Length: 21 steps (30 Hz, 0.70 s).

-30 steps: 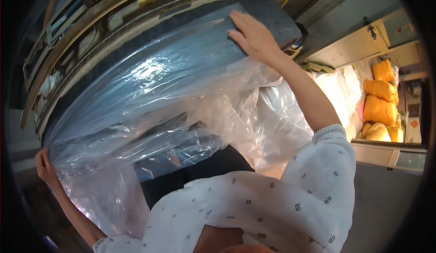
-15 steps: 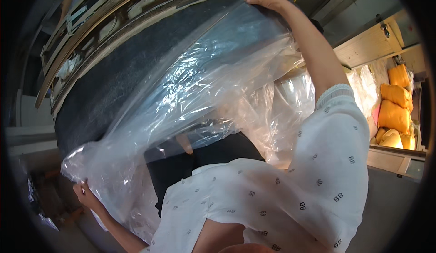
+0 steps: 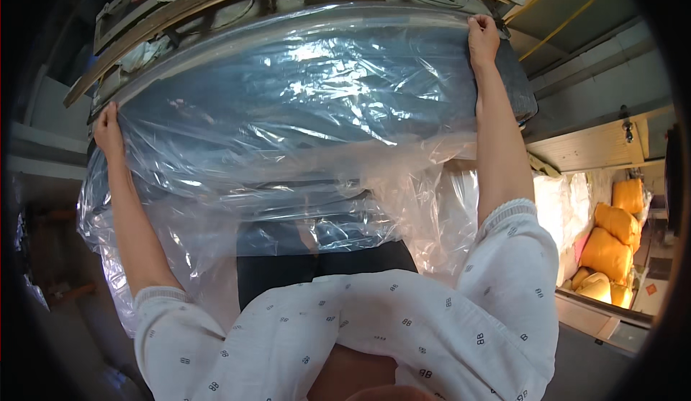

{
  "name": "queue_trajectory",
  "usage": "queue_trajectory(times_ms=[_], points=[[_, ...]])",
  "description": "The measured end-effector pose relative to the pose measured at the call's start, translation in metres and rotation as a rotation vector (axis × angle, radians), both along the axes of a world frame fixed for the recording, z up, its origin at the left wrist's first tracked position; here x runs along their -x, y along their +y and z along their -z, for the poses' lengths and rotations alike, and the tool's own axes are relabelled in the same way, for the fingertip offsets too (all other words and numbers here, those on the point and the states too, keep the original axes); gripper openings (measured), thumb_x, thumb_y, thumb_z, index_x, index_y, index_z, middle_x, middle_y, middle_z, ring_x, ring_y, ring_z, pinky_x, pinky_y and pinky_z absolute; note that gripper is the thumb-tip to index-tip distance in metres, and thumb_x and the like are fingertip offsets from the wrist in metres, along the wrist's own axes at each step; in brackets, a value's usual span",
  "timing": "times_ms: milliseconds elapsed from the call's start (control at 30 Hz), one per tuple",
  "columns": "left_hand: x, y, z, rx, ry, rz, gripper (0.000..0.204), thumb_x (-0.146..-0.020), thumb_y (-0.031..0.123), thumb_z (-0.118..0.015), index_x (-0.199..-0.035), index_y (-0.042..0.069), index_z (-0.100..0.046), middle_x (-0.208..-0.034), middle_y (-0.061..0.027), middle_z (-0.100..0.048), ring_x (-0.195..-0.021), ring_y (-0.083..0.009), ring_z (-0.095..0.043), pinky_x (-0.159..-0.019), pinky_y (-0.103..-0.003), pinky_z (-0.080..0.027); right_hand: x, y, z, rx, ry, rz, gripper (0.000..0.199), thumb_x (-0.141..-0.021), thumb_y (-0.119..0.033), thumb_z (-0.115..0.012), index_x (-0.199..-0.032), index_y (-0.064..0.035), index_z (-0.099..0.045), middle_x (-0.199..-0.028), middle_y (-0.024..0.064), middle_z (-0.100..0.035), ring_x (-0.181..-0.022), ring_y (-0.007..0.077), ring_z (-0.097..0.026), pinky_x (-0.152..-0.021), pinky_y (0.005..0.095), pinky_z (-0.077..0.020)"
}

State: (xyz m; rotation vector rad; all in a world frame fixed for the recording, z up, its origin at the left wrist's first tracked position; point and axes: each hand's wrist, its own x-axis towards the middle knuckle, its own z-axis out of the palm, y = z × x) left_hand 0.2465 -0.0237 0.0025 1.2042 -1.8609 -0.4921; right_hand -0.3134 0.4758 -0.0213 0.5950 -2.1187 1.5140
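Clear plastic bag (image 3: 288,113), thin, crinkly, glossy, is drawn over a dark slab-shaped cushion (image 3: 515,84), long axis running left-right. My left hand (image 3: 108,129) pinches the bag's left edge; my right hand (image 3: 482,37) has fingers curled over its far right corner. Orange sacks (image 3: 612,239) sit near right.

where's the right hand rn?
Head view, upper right: the right hand grips the clear plastic sheet at the far right corner of the dark pad.

Orange sacks (image 3: 608,250) sit at right beneath a pale wooden shelf (image 3: 597,145).
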Motion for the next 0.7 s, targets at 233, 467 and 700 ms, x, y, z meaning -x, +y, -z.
queue_trajectory(times_ms=[233, 467, 700], points=[[0.034, -0.029, 0.007, -0.034, 0.11, 0.077, 0.032, -0.077, 0.032, -0.065, -0.095, 0.005, -0.066, -0.09, -0.0042, -0.064, -0.083, -0.0115, -0.056, -0.077, -0.022, -0.04, 0.012, -0.007, -0.014, -0.26, -0.063, 0.128, 0.027, -0.073, -0.027, -0.061, -0.084, -0.0019, -0.06, -0.078, 0.0104, -0.061, -0.075, 0.0216, -0.059, -0.071, 0.0315, -0.0435], [0.033, -0.04, 0.002, -0.015, -0.005, -0.009, 0.036, -0.07, 0.034, -0.07, -0.081, 0.002, -0.062, -0.075, -0.0013, -0.058, -0.071, -0.0096, -0.051, -0.068, -0.022, -0.04, 0.027, -0.004, -0.008, -0.315, 0.048, 0.243, 0.033, -0.071, -0.027, -0.061, -0.083, -0.0003, -0.047, -0.094, 0.0196, -0.044, -0.091, 0.0326, -0.045, -0.082, 0.0373, -0.0369], [0.007, -0.048, 0.011, -0.377, 0.416, 0.207, 0.04, -0.081, 0.032, -0.057, -0.112, 0.006, -0.054, -0.117, -0.0048, -0.047, -0.104, -0.0149, -0.047, -0.079, -0.025, -0.036, 0.051, 0.01, -0.008, -0.078, -0.103, 0.116, 0.032, -0.079, -0.024, -0.054, -0.08, 0.0073, -0.049, -0.091, 0.0202, -0.048, -0.087, 0.029, -0.045, -0.078, 0.0384, -0.0354]])
